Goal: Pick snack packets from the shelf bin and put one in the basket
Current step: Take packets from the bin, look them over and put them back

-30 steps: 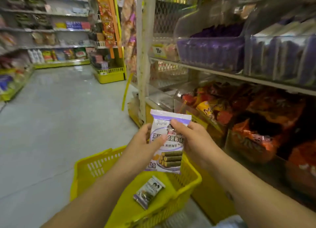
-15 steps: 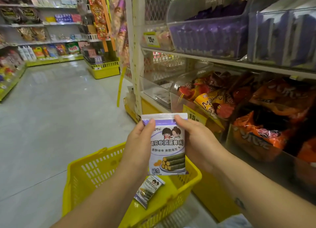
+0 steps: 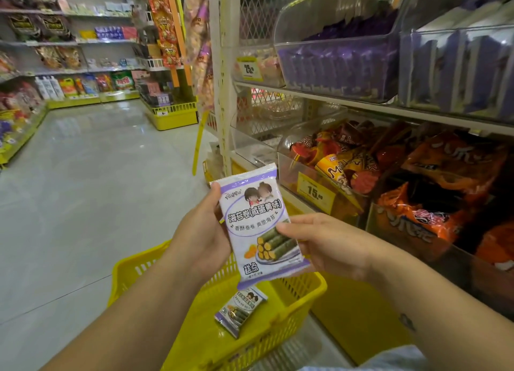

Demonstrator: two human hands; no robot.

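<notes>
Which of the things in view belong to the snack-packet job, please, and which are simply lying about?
Part of the job:
held snack packet, pinched by left hand and right hand
yellow basket
second packet, lying in the basket
bin of purple packets

Just lying about:
orange snack bags
yellow price tag
far shelves

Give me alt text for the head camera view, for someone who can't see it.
The left hand and right hand hold a white-and-purple snack packet above a yellow basket, where a similar packet lies. On the right, shelf bins hold purple packets above and orange bags below; a shop aisle stretches away left.
</notes>
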